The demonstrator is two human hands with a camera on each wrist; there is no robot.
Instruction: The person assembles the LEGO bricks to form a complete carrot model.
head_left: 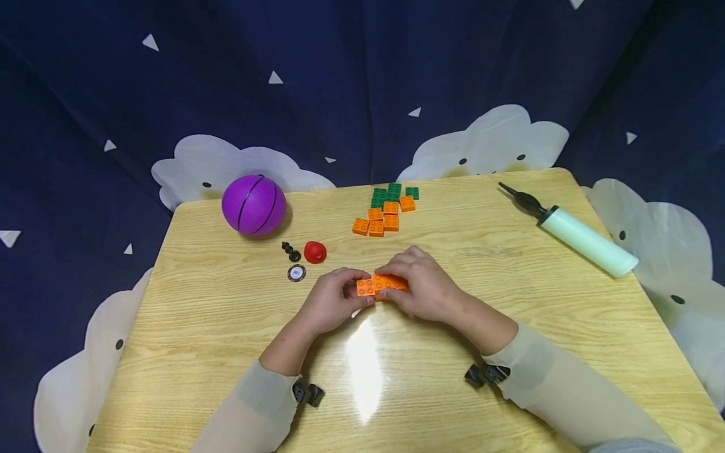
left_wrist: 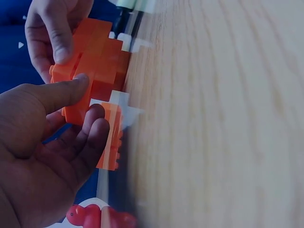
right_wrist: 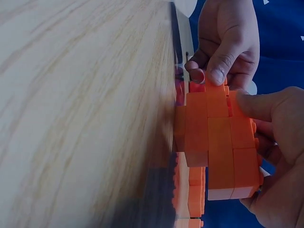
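Note:
A stacked block of orange toy bricks (head_left: 391, 282) stands on the table between both hands, wider at the top than at its base. From the left, my left hand (head_left: 333, 301) pinches its end between thumb and fingers. My right hand (head_left: 423, 286) grips the other end, thumb on the near side and fingers over the far side. In the right wrist view the bricks (right_wrist: 221, 152) show several layers, narrowing toward the table. The left wrist view has the left thumb (left_wrist: 71, 92) pressed along a side of the stack.
Behind the hands lie loose orange bricks (head_left: 376, 227) and green bricks (head_left: 378, 197). Left of these are a red toy hat (head_left: 314, 252), a black chess-like piece (head_left: 291, 252), a round chip (head_left: 297, 272) and a purple ball (head_left: 253, 205). A hand pump (head_left: 589, 241) lies at the right.

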